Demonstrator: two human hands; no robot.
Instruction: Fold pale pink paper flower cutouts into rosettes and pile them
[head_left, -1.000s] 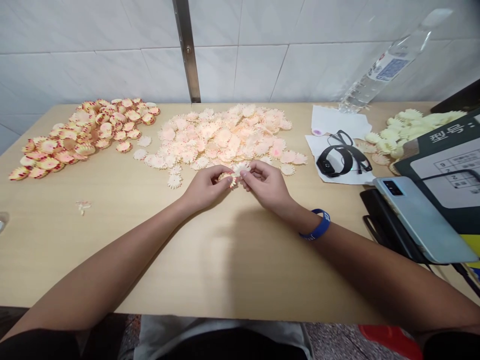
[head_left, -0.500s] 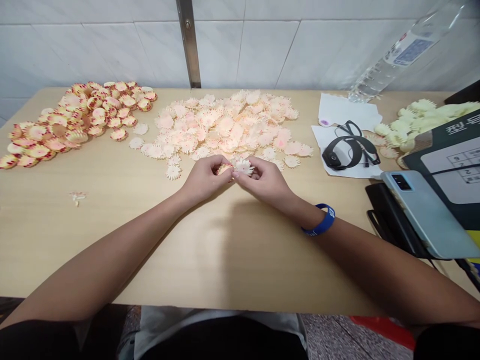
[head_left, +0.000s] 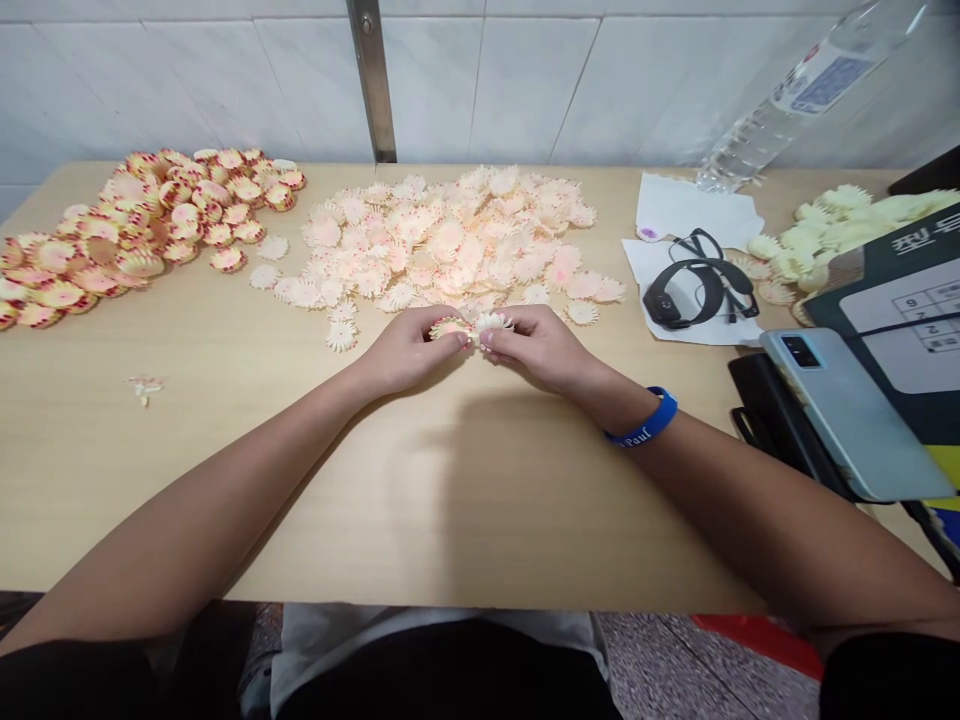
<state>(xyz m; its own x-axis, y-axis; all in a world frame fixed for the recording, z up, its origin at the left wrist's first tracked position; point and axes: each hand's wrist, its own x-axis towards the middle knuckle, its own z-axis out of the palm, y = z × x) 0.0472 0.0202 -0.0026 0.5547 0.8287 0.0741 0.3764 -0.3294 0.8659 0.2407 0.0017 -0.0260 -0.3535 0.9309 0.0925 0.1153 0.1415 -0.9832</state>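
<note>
My left hand (head_left: 412, 348) pinches a red-edged flower-shaped piece (head_left: 448, 328) with a toothed rim. Close against it, my right hand (head_left: 541, 347) has thumb and fingers closed on a pale flower-shaped piece (head_left: 495, 321). Both hands meet at the near edge of a wide pile of pale pink flower pieces (head_left: 465, 240). A heap of red-edged flower pieces (head_left: 165, 210) lies at the back left. On my right wrist is a blue band (head_left: 646, 420). The fingertips cover parts of both held pieces.
At the right are white paper (head_left: 697, 215), a black wristband (head_left: 709, 292), a leaning clear bottle (head_left: 795, 100), pale green pieces (head_left: 832, 230), a dark box (head_left: 900, 290) and a phone (head_left: 847, 415). Small scraps (head_left: 145, 388) lie on the left of the table (head_left: 360, 510).
The pale piece in my right hand has tilted, and my right thumb now covers its near side. The whole view has shifted slightly, so the things on the table appear higher.
</note>
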